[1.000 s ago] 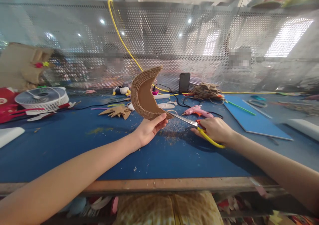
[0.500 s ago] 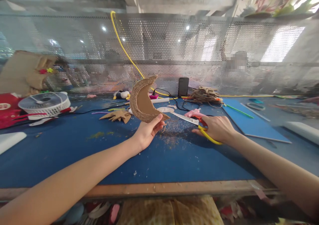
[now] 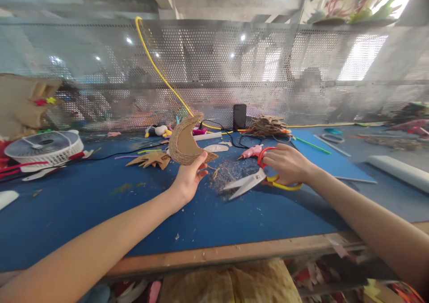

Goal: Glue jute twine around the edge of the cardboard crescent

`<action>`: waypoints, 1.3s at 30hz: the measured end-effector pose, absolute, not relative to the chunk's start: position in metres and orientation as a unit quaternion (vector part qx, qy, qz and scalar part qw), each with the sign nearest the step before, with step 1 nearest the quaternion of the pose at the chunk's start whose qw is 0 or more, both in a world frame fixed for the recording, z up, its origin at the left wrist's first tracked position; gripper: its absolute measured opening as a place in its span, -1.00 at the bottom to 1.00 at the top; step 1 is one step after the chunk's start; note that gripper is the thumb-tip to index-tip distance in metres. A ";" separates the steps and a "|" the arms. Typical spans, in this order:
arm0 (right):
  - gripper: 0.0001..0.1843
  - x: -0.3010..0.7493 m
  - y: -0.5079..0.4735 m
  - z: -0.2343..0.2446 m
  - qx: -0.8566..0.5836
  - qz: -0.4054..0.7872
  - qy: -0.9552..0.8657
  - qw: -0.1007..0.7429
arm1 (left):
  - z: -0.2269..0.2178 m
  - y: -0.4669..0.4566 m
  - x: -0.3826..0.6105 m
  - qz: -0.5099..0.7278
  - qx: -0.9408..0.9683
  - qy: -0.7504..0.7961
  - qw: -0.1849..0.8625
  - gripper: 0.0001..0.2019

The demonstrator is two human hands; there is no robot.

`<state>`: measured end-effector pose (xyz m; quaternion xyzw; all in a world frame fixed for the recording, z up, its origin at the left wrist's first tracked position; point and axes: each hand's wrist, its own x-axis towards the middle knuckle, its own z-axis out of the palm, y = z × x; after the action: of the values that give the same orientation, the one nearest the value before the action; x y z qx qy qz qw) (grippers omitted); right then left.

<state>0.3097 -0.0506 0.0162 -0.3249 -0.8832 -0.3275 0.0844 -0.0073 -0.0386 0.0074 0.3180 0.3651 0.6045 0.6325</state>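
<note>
My left hand (image 3: 188, 179) pinches the lower edge of a brown corrugated cardboard crescent (image 3: 184, 141) and holds it upright above the blue table (image 3: 100, 209). My right hand (image 3: 285, 163) rests on the handles of scissors (image 3: 254, 180) with one red and one yellow loop. The scissor blades lie on the table, slightly parted, pointing left toward a patch of cardboard scraps (image 3: 228, 173). Just beyond my right hand lies a pink glue gun (image 3: 250, 151).
A white fan (image 3: 43, 146) sits at the far left beside a cardboard star shape (image 3: 150, 159). A black phone (image 3: 239, 116) leans on the perforated metal screen. A heap of brown twine (image 3: 269, 126), a blue board (image 3: 330, 157) and a white roll (image 3: 398, 172) lie to the right.
The scissors have come away from the crescent's tip and down onto the table, blades now pointing left. The crescent has dropped lower and farther from me.
</note>
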 end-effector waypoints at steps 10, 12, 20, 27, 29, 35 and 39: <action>-0.55 0.304 -0.055 0.017 -0.239 -0.339 -0.903 0.113 | 0.005 -0.045 -0.008 0.411 0.415 0.251 0.772 -0.67; -0.61 0.304 -0.056 0.017 -0.240 -0.342 -0.900 0.125 | 0.006 -0.049 -0.009 0.387 0.436 0.232 0.779 -0.69; -0.62 0.301 -0.058 0.015 -0.253 -0.344 -0.893 0.143 | 0.006 -0.054 -0.008 0.357 0.469 0.222 0.777 -0.74; -0.62 0.329 -0.046 0.020 -0.267 -0.316 -0.896 0.161 | 0.006 -0.054 -0.009 0.346 0.493 0.227 0.766 -0.73; -0.65 0.341 -0.041 0.021 -0.275 -0.298 -0.897 0.176 | 0.006 -0.054 -0.010 0.347 0.490 0.226 0.767 -0.73; -0.57 0.351 -0.034 0.023 -0.465 -0.306 -0.804 0.207 | 0.006 -0.054 -0.010 0.355 0.481 0.223 0.770 -0.74; -0.43 0.334 -0.030 0.030 -0.637 -0.278 -0.704 0.147 | 0.003 -0.052 -0.009 0.368 0.454 0.230 0.778 -0.74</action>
<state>0.3337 -0.0304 0.0300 -0.6365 -0.7042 -0.2779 0.1472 -0.0088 -0.0523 0.0032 0.4537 0.2300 0.3680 0.7783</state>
